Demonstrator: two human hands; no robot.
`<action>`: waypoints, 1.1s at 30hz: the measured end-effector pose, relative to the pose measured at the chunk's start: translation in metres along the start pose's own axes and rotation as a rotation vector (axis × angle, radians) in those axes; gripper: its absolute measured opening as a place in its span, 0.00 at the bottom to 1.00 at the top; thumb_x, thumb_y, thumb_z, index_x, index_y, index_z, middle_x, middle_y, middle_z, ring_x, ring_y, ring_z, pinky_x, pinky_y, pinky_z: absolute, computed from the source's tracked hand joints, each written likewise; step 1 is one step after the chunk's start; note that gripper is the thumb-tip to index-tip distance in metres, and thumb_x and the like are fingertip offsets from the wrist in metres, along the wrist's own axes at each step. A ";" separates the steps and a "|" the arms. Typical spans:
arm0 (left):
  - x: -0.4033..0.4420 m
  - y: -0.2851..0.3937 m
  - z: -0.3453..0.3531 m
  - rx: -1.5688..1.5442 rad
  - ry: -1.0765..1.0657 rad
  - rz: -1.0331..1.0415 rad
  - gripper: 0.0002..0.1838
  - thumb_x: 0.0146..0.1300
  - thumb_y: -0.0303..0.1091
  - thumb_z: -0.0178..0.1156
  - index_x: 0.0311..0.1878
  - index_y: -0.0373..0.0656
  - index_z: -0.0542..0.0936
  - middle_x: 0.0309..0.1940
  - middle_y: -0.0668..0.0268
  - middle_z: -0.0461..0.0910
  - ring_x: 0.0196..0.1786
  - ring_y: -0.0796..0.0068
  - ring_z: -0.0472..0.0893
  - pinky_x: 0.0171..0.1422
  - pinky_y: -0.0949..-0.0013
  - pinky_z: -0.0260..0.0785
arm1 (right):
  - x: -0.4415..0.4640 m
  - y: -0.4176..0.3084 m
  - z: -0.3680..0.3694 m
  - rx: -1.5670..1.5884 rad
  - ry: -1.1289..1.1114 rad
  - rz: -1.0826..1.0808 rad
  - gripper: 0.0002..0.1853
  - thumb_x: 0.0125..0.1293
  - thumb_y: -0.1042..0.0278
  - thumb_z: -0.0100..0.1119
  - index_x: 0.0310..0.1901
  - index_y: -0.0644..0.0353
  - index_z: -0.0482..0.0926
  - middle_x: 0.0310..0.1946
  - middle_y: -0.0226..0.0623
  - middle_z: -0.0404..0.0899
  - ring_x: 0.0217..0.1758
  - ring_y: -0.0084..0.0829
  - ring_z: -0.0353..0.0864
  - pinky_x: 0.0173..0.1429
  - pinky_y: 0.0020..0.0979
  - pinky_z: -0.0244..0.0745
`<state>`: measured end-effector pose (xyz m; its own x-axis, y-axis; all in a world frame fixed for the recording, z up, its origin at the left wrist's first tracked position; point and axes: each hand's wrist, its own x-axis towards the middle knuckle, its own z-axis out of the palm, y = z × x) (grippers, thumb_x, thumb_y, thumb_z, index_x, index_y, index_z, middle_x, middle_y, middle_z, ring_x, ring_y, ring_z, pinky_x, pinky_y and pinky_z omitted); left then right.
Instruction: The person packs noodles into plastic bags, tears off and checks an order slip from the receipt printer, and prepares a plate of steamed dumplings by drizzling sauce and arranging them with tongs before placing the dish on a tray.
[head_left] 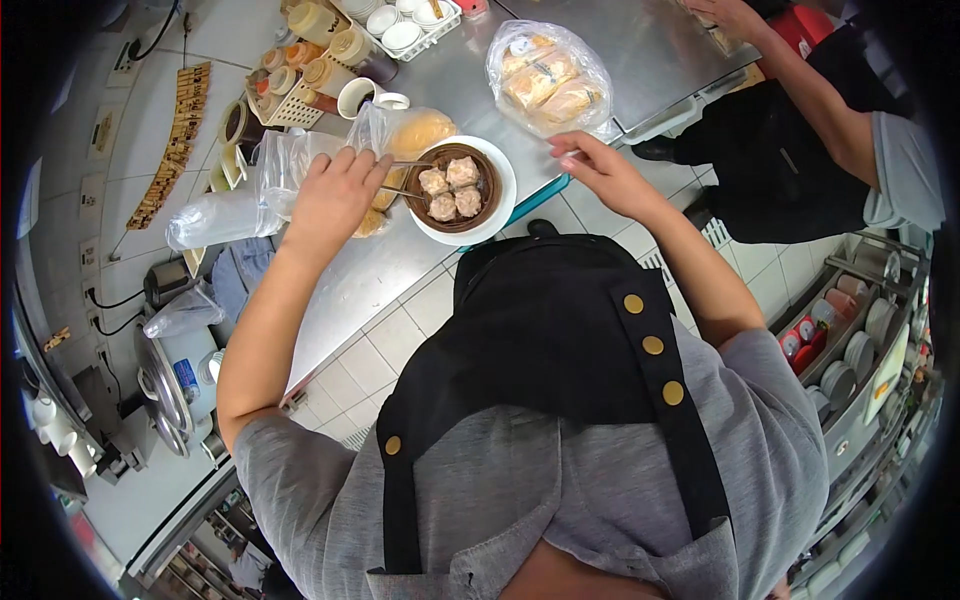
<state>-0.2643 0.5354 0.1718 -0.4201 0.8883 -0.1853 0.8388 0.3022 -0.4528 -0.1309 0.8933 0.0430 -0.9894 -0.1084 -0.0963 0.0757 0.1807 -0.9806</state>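
Note:
My left hand [345,192] is closed around metal tongs [404,192]. The tongs' two prongs stand apart and reach over the left rim of a round bamboo steamer [487,205]. Several pale siu mai dumplings [462,172] sit in that steamer, which rests on a white plate [507,180] close to the counter's front edge. Right of the plate, my right hand [603,172] hovers with its fingers apart and holds nothing. Beyond it lies a clear plastic bag of bread rolls [550,80].
A steel counter [460,70] carries bagged buns [422,130], white mugs [357,97], a basket of sauce bottles [290,95] and a rack of small dishes [402,37]. At the right, a co-worker in a black apron [775,150] stands beside the counter. Shelves of dishes [858,352] stand behind.

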 end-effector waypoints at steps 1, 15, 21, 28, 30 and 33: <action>0.003 0.002 0.000 0.003 0.000 0.006 0.29 0.60 0.32 0.57 0.68 0.49 0.75 0.49 0.72 0.76 0.52 0.72 0.75 0.52 0.66 0.67 | -0.008 0.006 -0.003 0.004 0.005 0.000 0.20 0.76 0.64 0.57 0.64 0.61 0.74 0.54 0.38 0.80 0.54 0.29 0.79 0.60 0.33 0.74; 0.016 0.012 0.013 -0.016 0.032 0.042 0.21 0.60 0.35 0.59 0.58 0.51 0.81 0.43 0.73 0.77 0.49 0.74 0.76 0.50 0.64 0.66 | -0.033 0.023 0.004 0.058 0.116 0.121 0.17 0.75 0.67 0.59 0.61 0.59 0.77 0.48 0.33 0.81 0.47 0.22 0.76 0.57 0.28 0.74; 0.000 0.010 0.026 -0.138 -0.001 -0.103 0.23 0.62 0.34 0.58 0.62 0.53 0.79 0.44 0.72 0.78 0.49 0.71 0.77 0.50 0.63 0.68 | -0.029 0.023 0.008 0.078 0.082 0.117 0.17 0.75 0.67 0.59 0.61 0.60 0.76 0.49 0.33 0.81 0.48 0.23 0.77 0.57 0.29 0.74; -0.015 0.006 0.030 -0.418 0.007 -0.277 0.21 0.64 0.33 0.63 0.61 0.52 0.80 0.45 0.68 0.80 0.49 0.62 0.79 0.52 0.57 0.71 | -0.026 0.020 0.010 0.058 0.049 0.135 0.18 0.74 0.67 0.59 0.62 0.62 0.76 0.50 0.33 0.82 0.48 0.23 0.77 0.57 0.29 0.75; -0.020 -0.001 0.039 -0.579 -0.043 -0.357 0.20 0.65 0.32 0.62 0.61 0.51 0.80 0.45 0.67 0.81 0.52 0.62 0.79 0.54 0.57 0.71 | -0.026 0.019 0.010 0.039 0.050 0.148 0.18 0.74 0.67 0.59 0.62 0.63 0.76 0.50 0.33 0.82 0.48 0.24 0.77 0.57 0.29 0.75; -0.032 -0.011 0.055 -0.823 -0.032 -0.396 0.21 0.67 0.30 0.62 0.64 0.49 0.79 0.47 0.63 0.82 0.52 0.60 0.80 0.56 0.58 0.72 | -0.027 0.022 0.008 0.032 0.050 0.141 0.18 0.74 0.67 0.59 0.62 0.62 0.76 0.50 0.34 0.82 0.48 0.24 0.78 0.57 0.30 0.75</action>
<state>-0.2796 0.4847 0.1343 -0.7291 0.6608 -0.1783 0.6081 0.7449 0.2743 -0.1018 0.8920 0.0226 -0.9735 -0.0350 -0.2260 0.2178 0.1592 -0.9629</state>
